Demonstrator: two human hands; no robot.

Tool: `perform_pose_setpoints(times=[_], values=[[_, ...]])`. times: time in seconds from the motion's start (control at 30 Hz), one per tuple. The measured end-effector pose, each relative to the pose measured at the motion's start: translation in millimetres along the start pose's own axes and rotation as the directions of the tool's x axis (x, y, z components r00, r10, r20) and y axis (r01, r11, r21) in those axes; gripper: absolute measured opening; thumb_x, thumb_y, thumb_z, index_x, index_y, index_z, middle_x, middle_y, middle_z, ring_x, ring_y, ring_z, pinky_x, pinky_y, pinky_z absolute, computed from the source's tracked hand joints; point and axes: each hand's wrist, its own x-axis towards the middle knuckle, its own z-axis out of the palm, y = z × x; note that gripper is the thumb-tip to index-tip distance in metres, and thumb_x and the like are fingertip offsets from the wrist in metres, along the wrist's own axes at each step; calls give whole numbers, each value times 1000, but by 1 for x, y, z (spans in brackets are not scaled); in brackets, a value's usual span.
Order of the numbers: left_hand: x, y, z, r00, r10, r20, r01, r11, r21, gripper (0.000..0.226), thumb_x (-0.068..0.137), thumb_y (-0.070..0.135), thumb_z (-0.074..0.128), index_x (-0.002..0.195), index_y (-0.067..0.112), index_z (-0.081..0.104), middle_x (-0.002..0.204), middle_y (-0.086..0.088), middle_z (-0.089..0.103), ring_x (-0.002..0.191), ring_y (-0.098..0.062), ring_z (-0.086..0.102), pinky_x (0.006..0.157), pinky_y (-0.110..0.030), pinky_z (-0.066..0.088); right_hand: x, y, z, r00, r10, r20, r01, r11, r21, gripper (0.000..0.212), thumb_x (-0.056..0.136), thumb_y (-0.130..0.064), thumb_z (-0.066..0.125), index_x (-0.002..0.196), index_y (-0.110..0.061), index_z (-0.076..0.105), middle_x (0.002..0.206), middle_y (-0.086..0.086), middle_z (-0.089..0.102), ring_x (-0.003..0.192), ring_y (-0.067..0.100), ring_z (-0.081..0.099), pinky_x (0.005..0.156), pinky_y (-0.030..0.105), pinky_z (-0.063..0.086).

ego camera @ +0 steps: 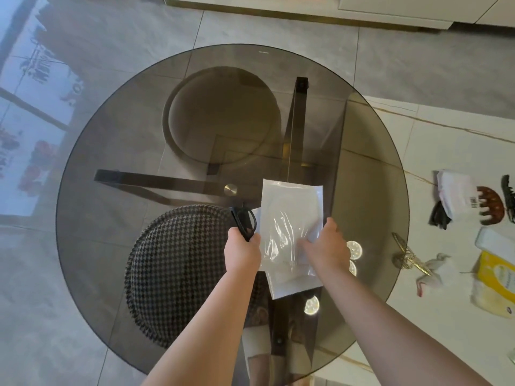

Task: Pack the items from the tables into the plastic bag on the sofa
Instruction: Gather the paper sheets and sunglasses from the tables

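Lying flat on the round smoked-glass tabletop [111, 168], near its close edge, is a white packet [292, 218] in clear crinkled wrap, with a second white sheet or packet showing under its left edge; the right hand [327, 247] rests on the packet's lower right part, fingers curled over its edge so that it seems to hold it, though the fingertips are partly lost in the glare of the wrap; the left hand [242, 250] is just beside the packet on its left, fingers closed round a pair of black glasses [243, 222], which stick up and away from the fist and overlap the packet's left edge; both bare forearms reach in from the bottom of the view; through the glass show a checked round stool [178, 274] under the left arm, a plain round stool [220, 115] farther off, and the dark bars of the table frame; to the right, on a pale marble surface, lie a brown hair claw [492, 204], a white bag with a barcode [457, 195], a gold hair clip [408, 254] and a yellow pack of wipes [493, 285]; grey floor tiles surround the tabletop.
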Motion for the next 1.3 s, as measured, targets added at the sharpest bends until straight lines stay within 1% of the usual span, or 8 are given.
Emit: perform_pose_setpoints(times=[0.13, 0.27, 0.43, 0.63, 0.73, 0.9, 1.17, 1.3], values=[[-1, -3, 0, 1000, 19, 17, -19, 1000, 8, 12, 96, 18, 52, 105, 13, 49, 93, -3, 56, 81, -17, 55, 70, -30, 49, -4, 6, -3, 996, 65, 62, -71, 993, 94, 50, 81, -32, 66, 123, -15, 44, 115, 6, 60, 101, 32, 60, 83, 40, 51], [-13, -3, -4, 997, 76, 24, -77, 996, 40, 29, 97, 20, 51, 125, 11, 51, 98, 0, 59, 73, -8, 54, 56, -19, 45, -14, 12, -12, 996, 22, 86, -47, 953, 301, 30, 85, -22, 63, 110, -12, 50, 107, 6, 61, 86, 23, 55, 78, 37, 47], [-46, 16, -11, 989, 121, 87, -130, 987, 99, 37, 99, 26, 47, 134, 16, 47, 121, -3, 60, 85, -10, 57, 60, -15, 47, -41, 22, -48, 996, -33, 81, 2, 937, 350, 39, 90, -27, 61, 122, -16, 42, 114, 2, 55, 95, 19, 55, 79, 33, 45], [-115, 60, -17, 953, 209, 218, -252, 949, 191, 37, 97, 32, 50, 132, 19, 49, 115, -1, 62, 100, -22, 64, 85, -32, 57, -93, 35, -124, 999, 44, 27, -51, 866, 497, 46, 86, -24, 67, 122, -15, 39, 107, -1, 48, 93, 16, 48, 79, 32, 42], [-159, 82, -14, 923, 247, 296, -314, 927, 204, 29, 95, 31, 54, 120, 16, 54, 98, -1, 63, 87, -22, 67, 77, -31, 60, -126, 52, -167, 995, 102, 9, -87, 798, 597, 45, 85, -18, 67, 122, -11, 42, 106, 1, 49, 93, 19, 50, 78, 31, 42], [-231, 111, 0, 858, 261, 443, -381, 901, 206, 20, 94, 20, 58, 110, 23, 46, 95, 1, 59, 87, -24, 67, 70, -28, 59, -174, 100, -227, 980, 191, -50, -95, 679, 728, 33, 80, -8, 67, 106, -11, 47, 106, 10, 59, 86, 22, 56, 58, 25, 43], [-351, 141, 57, 736, 294, 609, -530, 811, 248, 12, 90, 5, 50, 93, 14, 57, 83, -9, 61, 89, -34, 66, 86, -50, 56, -243, 196, -290, 938, 338, -72, -77, 410, 909, 33, 87, -3, 58, 118, -8, 51, 106, 8, 58, 91, 26, 55, 75, 36, 44], [-416, 138, 103, 681, 267, 682, -556, 794, 245, 24, 86, 5, 48, 105, 19, 53, 95, -17, 65, 87, -31, 65, 70, -38, 54, -271, 260, -318, 909, 411, -67, -33, 232, 972, 38, 87, -4, 50, 125, -9, 52, 115, 11, 62, 102, 32, 58, 87, 42, 49]])
